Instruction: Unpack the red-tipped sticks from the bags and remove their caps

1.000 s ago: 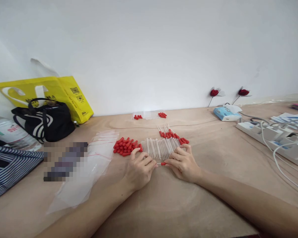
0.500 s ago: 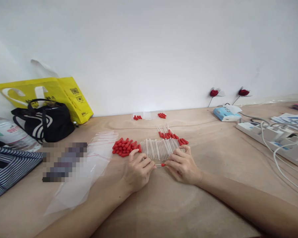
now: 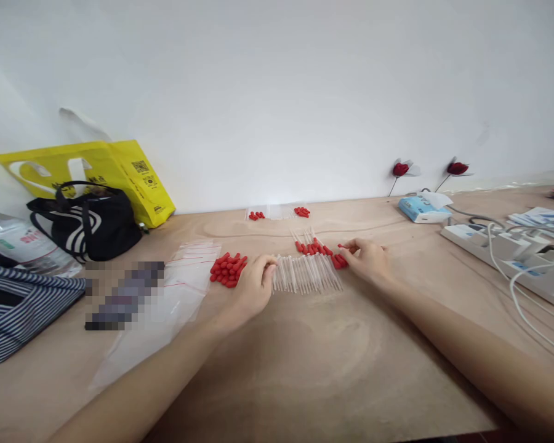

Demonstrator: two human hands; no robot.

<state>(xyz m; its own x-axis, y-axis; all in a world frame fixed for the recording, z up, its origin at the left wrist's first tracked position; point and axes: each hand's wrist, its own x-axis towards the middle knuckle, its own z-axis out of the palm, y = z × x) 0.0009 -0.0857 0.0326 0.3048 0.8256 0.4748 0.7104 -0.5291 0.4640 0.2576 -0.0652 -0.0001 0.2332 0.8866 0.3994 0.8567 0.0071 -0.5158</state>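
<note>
A row of thin clear tubes [image 3: 307, 274] lies side by side on the table. At its left end is my left hand [image 3: 253, 283], with fingers curled together by the nearest tube tops; whatever they pinch is hidden. My right hand [image 3: 369, 258] is beyond the right end of the row, thumb and finger closed at a small red bulb [image 3: 341, 246]. Loose red bulbs [image 3: 338, 261] lie just below its fingertips. Behind the row, several tubes with red bulb ends [image 3: 311, 247] lie together. A bigger pile of red bulbs [image 3: 227, 269] is left of my left hand.
Clear plastic bags [image 3: 175, 295] lie on the left, near a black bag [image 3: 90, 224] and a yellow bag [image 3: 154, 184]. Against the wall is a small bag with red bulbs [image 3: 277, 212]. Tissues [image 3: 422, 209] and a power strip [image 3: 503, 258] with cables occupy the right.
My hands have moved apart from the red-ended tube they held together in front of the row. The left went back to the row's left end, the right to the red bulbs.
</note>
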